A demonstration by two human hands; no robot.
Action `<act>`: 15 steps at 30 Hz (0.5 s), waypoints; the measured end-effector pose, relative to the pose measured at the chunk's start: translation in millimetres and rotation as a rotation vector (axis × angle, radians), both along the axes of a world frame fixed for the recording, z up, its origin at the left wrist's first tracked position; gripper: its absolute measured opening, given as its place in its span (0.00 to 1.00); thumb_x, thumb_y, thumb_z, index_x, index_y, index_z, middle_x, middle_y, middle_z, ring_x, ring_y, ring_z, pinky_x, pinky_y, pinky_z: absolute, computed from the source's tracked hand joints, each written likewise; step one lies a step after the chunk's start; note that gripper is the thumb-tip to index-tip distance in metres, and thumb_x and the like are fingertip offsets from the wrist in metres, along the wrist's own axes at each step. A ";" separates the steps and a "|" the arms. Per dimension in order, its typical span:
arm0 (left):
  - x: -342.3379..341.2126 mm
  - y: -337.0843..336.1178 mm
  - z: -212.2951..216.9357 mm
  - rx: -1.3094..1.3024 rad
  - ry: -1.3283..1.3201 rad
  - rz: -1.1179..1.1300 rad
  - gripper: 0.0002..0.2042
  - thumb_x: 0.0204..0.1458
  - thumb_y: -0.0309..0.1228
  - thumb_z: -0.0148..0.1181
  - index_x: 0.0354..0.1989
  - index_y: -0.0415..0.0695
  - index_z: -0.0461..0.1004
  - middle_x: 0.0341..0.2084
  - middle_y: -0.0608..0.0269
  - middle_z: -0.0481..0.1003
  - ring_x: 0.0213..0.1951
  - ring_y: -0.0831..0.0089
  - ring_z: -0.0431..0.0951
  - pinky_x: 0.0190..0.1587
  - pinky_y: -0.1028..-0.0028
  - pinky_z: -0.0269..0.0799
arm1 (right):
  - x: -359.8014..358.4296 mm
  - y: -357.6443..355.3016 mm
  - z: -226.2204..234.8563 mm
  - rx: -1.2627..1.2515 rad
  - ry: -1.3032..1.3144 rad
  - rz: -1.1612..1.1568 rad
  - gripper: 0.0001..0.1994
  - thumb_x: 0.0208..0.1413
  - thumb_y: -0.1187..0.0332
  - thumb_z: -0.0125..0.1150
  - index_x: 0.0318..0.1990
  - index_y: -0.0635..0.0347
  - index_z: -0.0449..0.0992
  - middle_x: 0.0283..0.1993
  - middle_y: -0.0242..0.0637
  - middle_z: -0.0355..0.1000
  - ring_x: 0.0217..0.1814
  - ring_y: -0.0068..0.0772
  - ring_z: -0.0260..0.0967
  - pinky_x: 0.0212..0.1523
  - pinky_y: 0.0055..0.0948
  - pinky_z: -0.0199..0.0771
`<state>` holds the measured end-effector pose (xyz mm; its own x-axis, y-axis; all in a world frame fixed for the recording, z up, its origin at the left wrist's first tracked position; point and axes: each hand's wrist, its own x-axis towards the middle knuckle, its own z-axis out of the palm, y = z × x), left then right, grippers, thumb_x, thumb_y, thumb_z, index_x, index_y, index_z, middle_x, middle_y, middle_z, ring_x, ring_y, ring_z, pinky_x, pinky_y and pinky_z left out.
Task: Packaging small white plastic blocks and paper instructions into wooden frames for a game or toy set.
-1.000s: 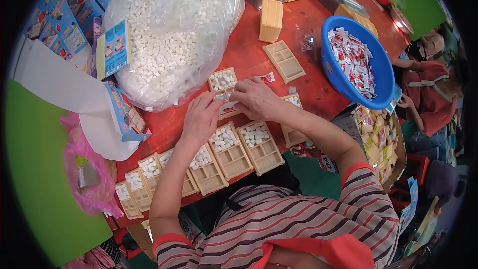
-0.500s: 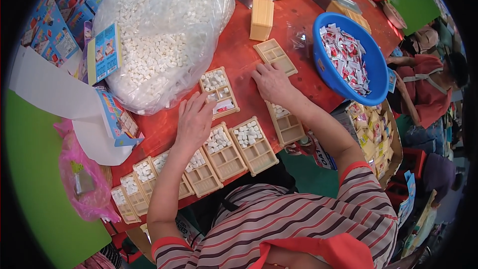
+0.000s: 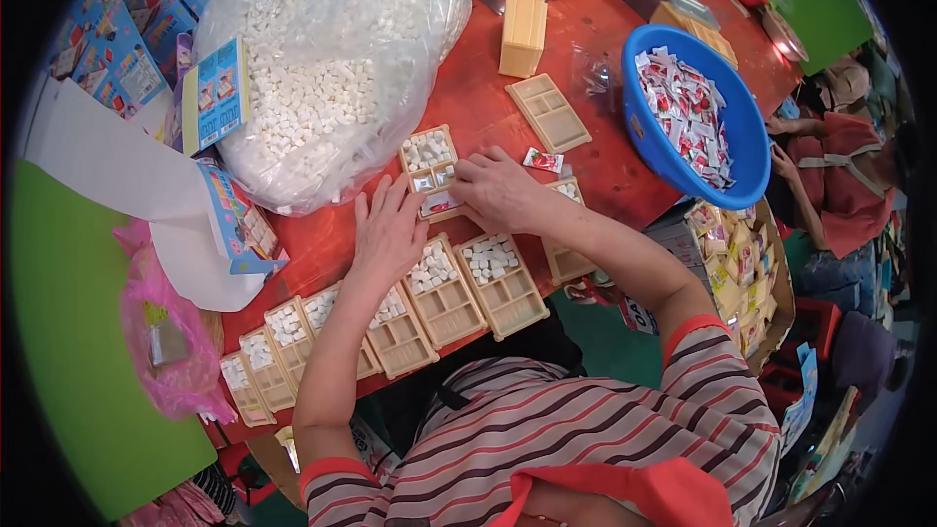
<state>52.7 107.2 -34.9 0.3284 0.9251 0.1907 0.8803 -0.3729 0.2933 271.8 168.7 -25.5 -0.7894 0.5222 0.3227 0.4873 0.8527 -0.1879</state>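
A beige compartment tray (image 3: pixel 427 147) lies in front of me, with white cubes in its far compartment, small silvery pieces in the middle ones and a white-and-red sachet (image 3: pixel 441 203) in the near one. My left hand (image 3: pixel 384 234) rests at its near left corner, fingers stretched out and slightly apart. On the other side, my right hand (image 3: pixel 498 193) has its fingers bent together at the tray's right edge; what they hold, if anything, is hidden. A loose red-and-white sachet (image 3: pixel 543 160) lies on the table just beyond the right hand. Farther off is an empty beige tray (image 3: pixel 549 115).
Several trays with white cubes (image 3: pixel 491 260) line the near table edge. A large clear bag of white cubes (image 3: pixel 322 88) fills the far left. A blue basin (image 3: pixel 629 117) of sachets stands right, above a carton of packages (image 3: pixel 727 263). Another person (image 3: pixel 844 176) sits at far right.
My right hand has moved left from the empty tray to the filled tray's right edge. A loose sachet now shows on the table near that hand. My left hand stays beside the filled tray.
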 end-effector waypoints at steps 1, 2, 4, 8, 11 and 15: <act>0.0 -0.4 -1.2 -0.007 0.004 0.003 0.17 0.50 0.31 0.57 0.49 0.46 0.70 0.61 0.54 0.62 0.65 0.51 0.58 0.61 0.43 0.51 | -0.1 0.8 -3.3 -0.001 -0.014 -0.008 0.06 0.48 0.67 0.63 0.33 0.55 0.75 0.36 0.35 0.66 0.42 0.36 0.68 0.45 0.35 0.61; -0.5 -0.7 -2.1 -0.014 0.007 0.005 0.17 0.50 0.31 0.58 0.49 0.45 0.70 0.61 0.54 0.62 0.65 0.51 0.58 0.61 0.43 0.51 | -0.6 1.6 -6.1 -0.001 -0.029 -0.016 0.06 0.49 0.66 0.64 0.34 0.55 0.76 0.36 0.35 0.66 0.42 0.36 0.68 0.45 0.35 0.61; -1.0 -0.7 -1.8 -0.026 0.003 0.008 0.17 0.50 0.32 0.58 0.49 0.46 0.70 0.61 0.54 0.62 0.65 0.51 0.58 0.62 0.43 0.50 | -1.4 3.2 -10.2 -0.022 -0.013 -0.024 0.07 0.49 0.66 0.64 0.34 0.55 0.76 0.36 0.35 0.66 0.42 0.36 0.68 0.45 0.35 0.61; -4.3 3.0 -2.7 -0.089 -0.056 0.018 0.16 0.52 0.32 0.57 0.50 0.46 0.71 0.61 0.53 0.62 0.65 0.51 0.58 0.63 0.43 0.48 | -1.4 7.4 -13.6 -0.164 0.072 -0.045 0.06 0.49 0.65 0.63 0.32 0.55 0.78 0.35 0.35 0.69 0.42 0.36 0.69 0.45 0.35 0.62; -3.9 4.1 -4.6 -0.086 -0.073 0.027 0.13 0.54 0.31 0.55 0.48 0.46 0.71 0.61 0.54 0.63 0.65 0.53 0.59 0.64 0.46 0.46 | -0.1 10.2 -14.9 -0.209 0.088 -0.065 0.06 0.48 0.66 0.63 0.34 0.54 0.78 0.35 0.35 0.69 0.42 0.36 0.69 0.43 0.36 0.61; -4.7 6.4 -10.5 -0.034 -0.087 0.038 0.12 0.54 0.30 0.54 0.47 0.46 0.73 0.58 0.55 0.66 0.63 0.53 0.61 0.64 0.47 0.47 | -1.5 11.6 -18.1 -0.150 0.092 -0.078 0.06 0.48 0.67 0.63 0.34 0.53 0.78 0.34 0.34 0.68 0.42 0.36 0.69 0.42 0.35 0.61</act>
<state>48.0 113.6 -45.3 0.2767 0.9429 0.1853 0.8644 -0.3285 0.3807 270.3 180.3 -43.6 -0.7154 0.6285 0.3053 0.5259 0.7720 -0.3570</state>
